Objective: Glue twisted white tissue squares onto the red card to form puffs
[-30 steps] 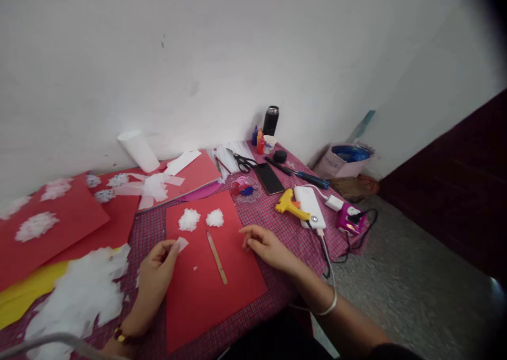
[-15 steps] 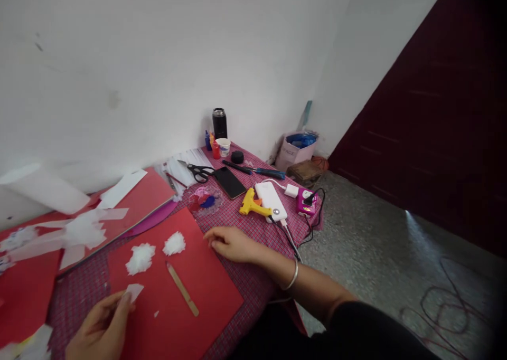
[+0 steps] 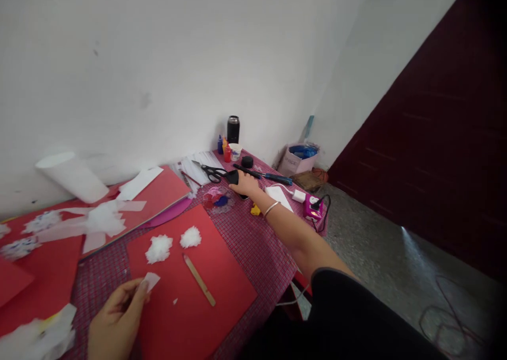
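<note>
**Left hand pinches a scrap of paper; right hand reaches across to a phone**

Take the middle of the red sheet [image 3: 227,275] as the clock's centre. At 9 o'clock, over the sheet, the left hand [image 3: 116,318] grips a small white paper scrap [image 3: 152,281] between thumb and fingertips. At 1 o'clock, the right hand [image 3: 245,183] lies over a black phone [image 3: 231,177]; whether its fingers close on the phone, I cannot tell.

A low-set wrist could knock the yellow glue gun [image 3: 255,210], mostly hidden under it, and may meet heat if the gun is on. Fingers straying left could smear the paint patch [image 3: 218,199] or catch the scissors [image 3: 214,173], whose handles sit right by the phone. The thin scrap might crumple if squeezed harder.

At 2 o'clock, checked cloth [image 3: 257,246] between sheet and table edge gives the forearm room. Towards 12, the white tufts [image 3: 159,249] and wooden stick [image 3: 198,281] leave less.
</note>
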Available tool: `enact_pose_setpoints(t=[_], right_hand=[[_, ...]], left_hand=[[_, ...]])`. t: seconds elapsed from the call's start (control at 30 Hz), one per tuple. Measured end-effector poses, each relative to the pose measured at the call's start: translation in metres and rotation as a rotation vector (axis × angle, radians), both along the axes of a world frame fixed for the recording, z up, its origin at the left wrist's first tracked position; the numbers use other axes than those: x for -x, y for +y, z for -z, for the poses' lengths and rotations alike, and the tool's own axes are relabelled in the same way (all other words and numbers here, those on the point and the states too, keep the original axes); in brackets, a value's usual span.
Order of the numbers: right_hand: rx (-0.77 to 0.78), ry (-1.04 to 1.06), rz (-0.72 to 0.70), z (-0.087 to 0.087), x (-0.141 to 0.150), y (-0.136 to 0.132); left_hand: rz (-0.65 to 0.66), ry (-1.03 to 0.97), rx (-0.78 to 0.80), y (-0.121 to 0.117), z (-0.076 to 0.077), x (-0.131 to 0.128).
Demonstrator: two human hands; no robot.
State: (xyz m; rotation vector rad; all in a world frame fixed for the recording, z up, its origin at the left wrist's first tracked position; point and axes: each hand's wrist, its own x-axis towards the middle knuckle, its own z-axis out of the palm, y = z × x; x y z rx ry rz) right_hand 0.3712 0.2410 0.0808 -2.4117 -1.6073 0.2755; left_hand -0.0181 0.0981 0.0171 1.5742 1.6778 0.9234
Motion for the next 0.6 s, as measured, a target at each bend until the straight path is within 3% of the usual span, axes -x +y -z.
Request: enact_pose_setpoints(t=[0.43,0.6], right_hand=[[0.103,-0.16,0.027,0.008,-0.002,0.024],[0.093,-0.171,0.032,0.011,-0.004,0.029]], left_hand=[[0.004,-0.158,0.017,-0.002,-0.018,-0.011],[-0.005,-0.123,0.033,-0.002,-0.017,-0.011]])
